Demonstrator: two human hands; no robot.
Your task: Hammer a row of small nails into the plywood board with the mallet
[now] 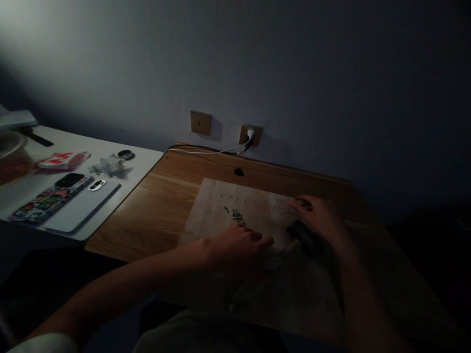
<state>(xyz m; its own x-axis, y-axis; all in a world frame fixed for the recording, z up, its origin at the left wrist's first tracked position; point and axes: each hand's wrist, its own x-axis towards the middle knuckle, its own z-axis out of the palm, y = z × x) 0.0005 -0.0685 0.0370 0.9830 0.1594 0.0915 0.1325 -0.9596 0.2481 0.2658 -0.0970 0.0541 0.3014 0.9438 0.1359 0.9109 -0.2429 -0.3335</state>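
Note:
In the dim head view, my left hand (pixel 239 245) hovers over a pale wooden board (pixel 209 198), its fingers loosely bent and apart with nothing visible in them. Just beyond it lie several small metal screws or nails (pixel 237 214). My right hand (pixel 318 213) is at the board's far right part, with thumb and fingers pinched together; what they hold is too small and dark to name. Below that hand a hammer (pixel 303 238) rests on the board, its dark head toward the right and its handle running down to the left into shadow. A row of small dots crosses the board's far part.
The board lies on a wooden table (pixel 147 211) against the wall. On a white table (pixel 143 152) at left are two phones (pixel 83 208), crumpled plastic (pixel 110 166), a red-and-white packet (pixel 62 161) and a tub (pixel 13 157). A white cable (pixel 213 152) runs to a wall socket (pixel 251 135).

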